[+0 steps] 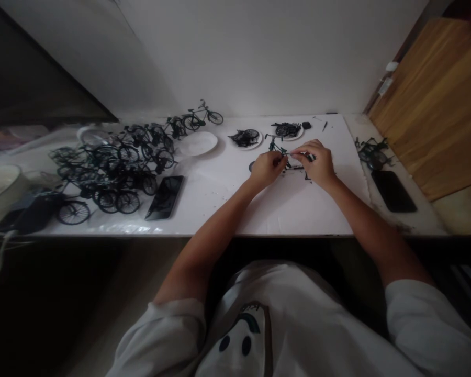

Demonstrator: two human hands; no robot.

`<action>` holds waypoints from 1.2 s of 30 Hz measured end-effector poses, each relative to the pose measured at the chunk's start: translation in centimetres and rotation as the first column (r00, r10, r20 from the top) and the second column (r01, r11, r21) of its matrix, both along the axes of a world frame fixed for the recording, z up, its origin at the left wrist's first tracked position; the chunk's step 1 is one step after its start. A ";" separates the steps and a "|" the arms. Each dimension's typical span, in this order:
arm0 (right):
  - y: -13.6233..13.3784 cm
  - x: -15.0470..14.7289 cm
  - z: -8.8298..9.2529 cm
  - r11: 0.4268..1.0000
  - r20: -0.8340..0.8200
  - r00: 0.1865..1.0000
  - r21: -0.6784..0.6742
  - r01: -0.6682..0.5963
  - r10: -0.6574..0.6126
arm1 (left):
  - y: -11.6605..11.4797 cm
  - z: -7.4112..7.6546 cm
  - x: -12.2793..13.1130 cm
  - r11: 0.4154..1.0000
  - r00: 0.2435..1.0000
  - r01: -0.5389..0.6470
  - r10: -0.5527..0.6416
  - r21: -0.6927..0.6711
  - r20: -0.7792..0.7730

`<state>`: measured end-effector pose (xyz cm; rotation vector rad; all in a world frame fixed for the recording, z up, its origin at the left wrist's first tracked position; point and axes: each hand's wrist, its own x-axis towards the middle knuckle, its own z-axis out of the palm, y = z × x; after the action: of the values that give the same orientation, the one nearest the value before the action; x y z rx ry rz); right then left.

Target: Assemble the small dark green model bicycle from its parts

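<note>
Over the white table (220, 209), my left hand (266, 168) is closed around part of a small dark green model bicycle (273, 142), its handlebar standing up behind the fingers. My right hand (317, 162) is beside it on the right, thumb and fingertips pinched together at the bicycle; whatever they hold is too small to make out. Dark parts of the bicycle show below and between the hands. Behind them, one white plate (232, 145) carries small wheels and black parts, and another plate (298, 137) carries more of the same.
Many model bicycles (113, 162) are heaped at the left, near an empty-looking white dish (199, 143). A phone (165, 197) lies beside the heap; a dark phone (393, 191) and another small bicycle (374, 152) lie at right. A wooden board (435, 104) stands beyond.
</note>
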<state>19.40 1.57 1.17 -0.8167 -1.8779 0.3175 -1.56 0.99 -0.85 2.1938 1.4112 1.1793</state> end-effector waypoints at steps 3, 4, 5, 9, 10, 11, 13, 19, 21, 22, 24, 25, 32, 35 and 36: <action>0.1 0.0 -0.1 1.000 -0.004 1.000 -0.008 -0.002 0.002 | -0.1 0.2 0.0 1.000 0.999 0.008 -0.009 -0.008 -0.031; 0.2 0.0 -0.1 1.000 -0.002 1.000 -0.011 0.000 0.000 | -0.2 0.2 -0.1 1.000 0.999 0.009 -0.009 -0.008 -0.048; 0.3 0.0 -0.1 1.000 -0.001 1.000 -0.013 -0.002 0.002 | -0.2 0.3 -0.1 1.000 0.998 0.008 -0.009 -0.006 -0.066; 0.4 0.1 -0.2 1.000 -0.005 1.000 0.002 -0.030 0.030 | -0.3 0.3 -0.2 1.000 0.993 0.014 -0.012 0.009 -0.121; 0.5 0.1 -0.3 0.999 -0.009 0.999 0.009 -0.038 0.038 | -0.3 0.2 -0.2 1.000 0.992 0.019 -0.017 0.014 -0.126; 0.5 0.1 -0.3 0.999 -0.012 0.999 0.015 -0.044 0.044 | -0.3 0.2 -0.2 1.000 0.992 0.026 -0.024 0.017 -0.127; 0.4 0.1 -0.2 0.999 -0.012 0.999 0.015 -0.047 0.047 | -0.3 0.2 -0.2 0.999 0.992 0.037 -0.035 0.013 -0.118; 0.1 0.3 0.5 0.998 0.012 0.998 0.001 -0.069 0.069 | -0.6 0.3 -0.2 0.999 0.998 0.038 -0.040 -0.036 -0.049; 0.1 0.7 0.9 0.999 0.015 0.999 0.009 -0.036 0.035 | -0.5 0.3 -0.2 0.998 0.999 0.042 -0.044 -0.039 -0.033; 0.3 1.1 1.1 1.000 0.024 1.000 0.009 0.005 -0.005 | -0.5 0.3 -0.2 0.998 0.999 0.043 -0.044 -0.036 -0.027; 0.9 2.0 1.5 0.994 0.063 0.992 0.019 0.105 -0.106 | -0.3 0.3 -0.3 0.999 0.999 0.036 -0.037 -0.032 -0.015; 1.3 2.5 1.5 0.987 0.099 0.982 0.032 0.156 -0.158 | -0.3 0.3 -0.3 0.999 0.999 0.031 -0.032 -0.033 -0.009; 4.0 5.5 -0.6 0.915 0.479 0.802 0.004 0.404 -0.356 | 0.1 0.0 -0.4 1.000 1.000 0.021 -0.021 -0.016 0.012; 4.5 5.6 -2.0 0.896 0.578 0.743 -0.044 0.443 -0.339 | 0.2 0.0 -0.4 1.000 1.000 0.019 -0.019 -0.004 0.016; 4.6 5.5 -2.3 0.896 0.601 0.732 -0.057 0.441 -0.322 | 0.2 0.0 -0.4 1.000 1.000 0.020 -0.020 0.000 0.020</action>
<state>24.87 6.17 -1.15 -1.5540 -2.1819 -0.0256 -1.99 1.21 -0.90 2.1848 1.3788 1.1906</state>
